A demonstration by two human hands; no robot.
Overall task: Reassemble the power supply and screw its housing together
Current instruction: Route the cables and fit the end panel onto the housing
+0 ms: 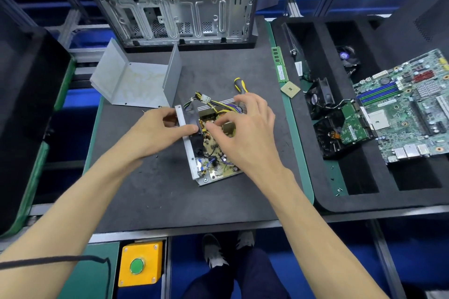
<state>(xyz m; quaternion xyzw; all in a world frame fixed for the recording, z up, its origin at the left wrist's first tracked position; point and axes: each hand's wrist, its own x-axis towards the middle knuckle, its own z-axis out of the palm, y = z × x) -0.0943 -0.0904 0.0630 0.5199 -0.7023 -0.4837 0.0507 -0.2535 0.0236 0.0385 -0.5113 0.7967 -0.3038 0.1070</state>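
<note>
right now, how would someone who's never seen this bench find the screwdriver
Start at the open power supply in the middle of the dark mat. Just behind it, past the right hand, lies the screwdriver. Its yellow and black handle is the only one there.

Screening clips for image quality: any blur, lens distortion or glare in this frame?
Head view: right hand smeared by motion blur at the fingertips; left hand sharper on the power supply; wide-angle bending bows the table edge and the computer case; lighting even and soft, no strong glare, with only a mild sheen on the housing cover.
</note>
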